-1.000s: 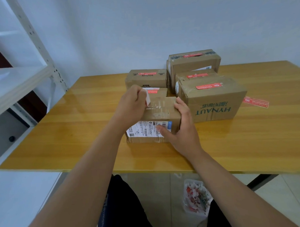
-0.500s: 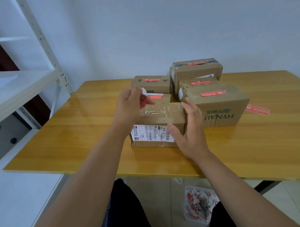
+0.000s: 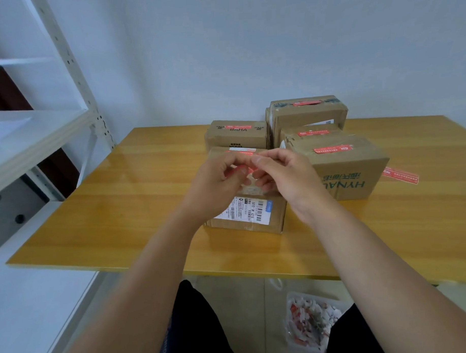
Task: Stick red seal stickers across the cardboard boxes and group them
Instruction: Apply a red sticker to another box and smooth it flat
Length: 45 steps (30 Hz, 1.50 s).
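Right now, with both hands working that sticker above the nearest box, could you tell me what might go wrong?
1. The sticker is pinched between the fingers of the left hand and right hand; it may curl and stick to itself or to skin.
2. The hands hide the top of the nearest box, so the sticker could land crooked or off the seam.
3. A spare sticker lies on the table beside the big box; regrouping boxes may slide over it.

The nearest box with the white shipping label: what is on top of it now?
Clear tape shows on top of the nearest box. The left hand and right hand above it pinch a red sticker and cover most of the top.
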Each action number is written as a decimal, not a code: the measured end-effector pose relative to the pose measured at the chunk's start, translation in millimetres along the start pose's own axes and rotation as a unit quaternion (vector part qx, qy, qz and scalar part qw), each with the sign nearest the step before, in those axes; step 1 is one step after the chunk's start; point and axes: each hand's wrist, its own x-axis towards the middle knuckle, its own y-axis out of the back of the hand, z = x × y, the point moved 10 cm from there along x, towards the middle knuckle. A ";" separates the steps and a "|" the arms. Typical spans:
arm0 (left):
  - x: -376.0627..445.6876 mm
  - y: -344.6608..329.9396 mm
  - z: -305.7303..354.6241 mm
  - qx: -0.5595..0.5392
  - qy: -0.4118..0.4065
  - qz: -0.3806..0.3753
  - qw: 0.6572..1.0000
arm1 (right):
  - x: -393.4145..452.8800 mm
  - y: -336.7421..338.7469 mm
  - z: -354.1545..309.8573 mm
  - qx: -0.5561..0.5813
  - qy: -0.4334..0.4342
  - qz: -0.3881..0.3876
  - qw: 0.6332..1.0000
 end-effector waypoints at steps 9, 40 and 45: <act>14.3 30.8 -23.0 -0.005 0.083 0.073 0.994 | 7.0 9.0 -23.5 -0.088 0.038 0.049 0.994; 17.7 30.9 -59.7 0.193 0.161 0.092 0.964 | 32.8 -10.3 0.3 -0.469 0.092 0.039 0.878; 21.9 33.0 -64.8 0.200 0.168 0.096 0.960 | 30.9 -8.9 0.3 -0.476 0.104 0.053 0.871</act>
